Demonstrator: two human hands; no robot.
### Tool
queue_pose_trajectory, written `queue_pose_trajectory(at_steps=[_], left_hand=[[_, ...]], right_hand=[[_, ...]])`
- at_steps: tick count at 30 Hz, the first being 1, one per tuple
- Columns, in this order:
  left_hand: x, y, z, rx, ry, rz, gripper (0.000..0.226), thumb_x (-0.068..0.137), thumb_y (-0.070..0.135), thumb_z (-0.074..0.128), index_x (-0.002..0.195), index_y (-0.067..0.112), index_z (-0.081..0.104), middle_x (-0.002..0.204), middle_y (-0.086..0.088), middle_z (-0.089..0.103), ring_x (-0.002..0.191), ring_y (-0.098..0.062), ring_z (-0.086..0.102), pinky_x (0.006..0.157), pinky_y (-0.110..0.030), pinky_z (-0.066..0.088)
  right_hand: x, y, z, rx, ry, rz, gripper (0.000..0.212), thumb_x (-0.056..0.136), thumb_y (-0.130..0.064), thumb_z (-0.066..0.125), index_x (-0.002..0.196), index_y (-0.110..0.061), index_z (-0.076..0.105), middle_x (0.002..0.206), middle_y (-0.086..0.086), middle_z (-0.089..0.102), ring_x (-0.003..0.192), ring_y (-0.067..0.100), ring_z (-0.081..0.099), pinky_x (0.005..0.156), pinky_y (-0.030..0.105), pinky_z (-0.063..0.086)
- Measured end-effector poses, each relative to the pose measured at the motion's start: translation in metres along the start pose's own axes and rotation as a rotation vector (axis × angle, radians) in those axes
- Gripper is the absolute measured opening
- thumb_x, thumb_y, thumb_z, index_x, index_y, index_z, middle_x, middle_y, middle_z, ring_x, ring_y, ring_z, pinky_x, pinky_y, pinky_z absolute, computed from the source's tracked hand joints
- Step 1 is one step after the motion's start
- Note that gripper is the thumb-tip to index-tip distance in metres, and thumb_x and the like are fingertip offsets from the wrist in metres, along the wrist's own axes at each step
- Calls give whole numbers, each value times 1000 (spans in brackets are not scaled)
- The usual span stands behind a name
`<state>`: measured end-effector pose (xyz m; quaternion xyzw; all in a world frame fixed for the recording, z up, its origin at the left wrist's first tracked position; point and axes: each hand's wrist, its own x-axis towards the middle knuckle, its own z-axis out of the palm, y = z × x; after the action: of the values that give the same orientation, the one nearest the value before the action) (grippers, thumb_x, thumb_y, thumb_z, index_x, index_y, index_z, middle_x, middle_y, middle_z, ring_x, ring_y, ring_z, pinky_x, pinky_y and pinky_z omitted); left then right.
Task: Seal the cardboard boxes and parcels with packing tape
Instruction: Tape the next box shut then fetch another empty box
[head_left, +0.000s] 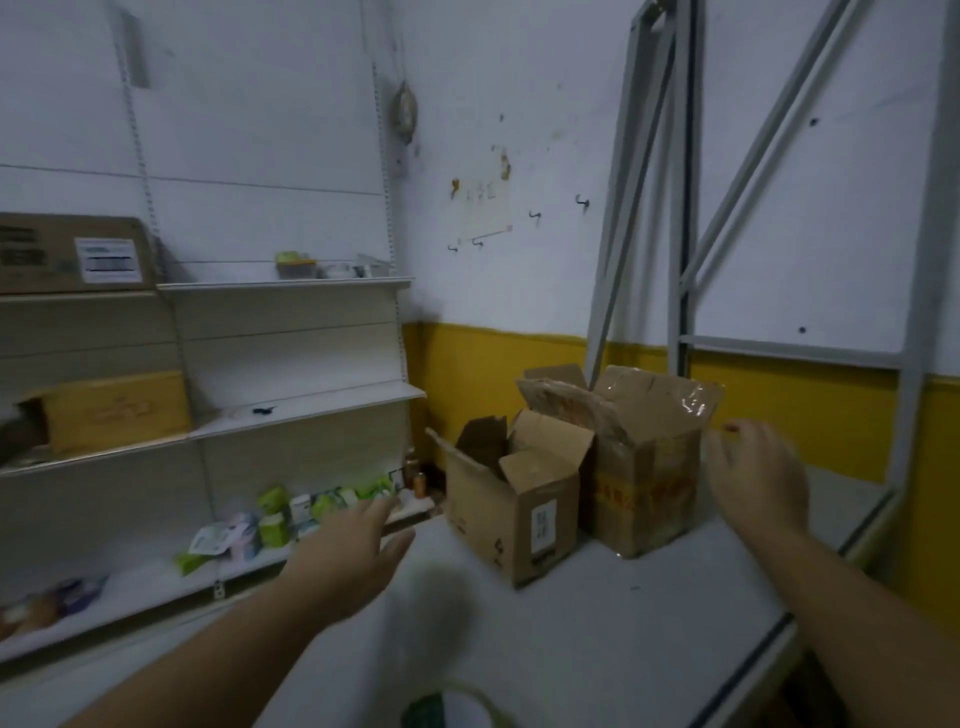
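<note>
Progress: nothing sealed; small box and tall box stand with their flaps up.
Where: side by side at the far end of the table.
Left hand: released, fingers straight, holding nothing.
Right hand: released, just beside the tall box.
Left to do: fold the flaps, tape both; no tape roll clearly seen.
Around: shelves to the left, frame behind the boxes.

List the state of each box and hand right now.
Smaller box: upright on the table, top flaps open, unsealed.
Taller box: upright beside it, flaps up, old tape scraps on one flap, unsealed.
Left hand: open, empty, fingers extended.
Right hand: open, empty, right of the taller box.
Shelf box: looks closed, label on its front.
</note>
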<state>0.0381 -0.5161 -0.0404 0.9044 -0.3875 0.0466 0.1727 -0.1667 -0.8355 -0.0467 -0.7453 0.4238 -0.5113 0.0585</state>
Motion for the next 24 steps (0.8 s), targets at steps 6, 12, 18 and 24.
queue_pose_trajectory(at_steps=[6,12,18,24], left_hand=[[-68,-69,-71,235,42,-31,57,99,48,33,148,20,28,154,-3,27,142,-20,22,113,-35,22],[-177,-137,-122,388,7,-201,59,98,52,28,150,23,22,158,1,18,146,-19,3,117,-45,7],[-309,-200,-147,426,-28,-501,57,98,53,25,149,27,24,159,0,14,147,-20,2,117,-47,6],[-430,-231,-156,387,-11,-689,52,99,48,30,147,27,28,157,1,20,145,-20,12,115,-40,8]], right_hand=[[-80,-168,-30,154,-231,-599,23,95,-28,45,104,-14,62,108,7,61,99,26,52,81,36,40],[-217,-293,-31,50,-847,-1003,60,98,-51,35,151,-26,23,161,3,9,147,21,7,119,40,9],[-326,-374,-50,165,-944,-1264,61,98,-50,36,152,-27,19,160,6,10,147,23,8,118,40,9],[-408,-443,-80,306,-1106,-1347,60,98,-49,40,150,-26,25,158,4,21,144,22,20,115,38,23]])
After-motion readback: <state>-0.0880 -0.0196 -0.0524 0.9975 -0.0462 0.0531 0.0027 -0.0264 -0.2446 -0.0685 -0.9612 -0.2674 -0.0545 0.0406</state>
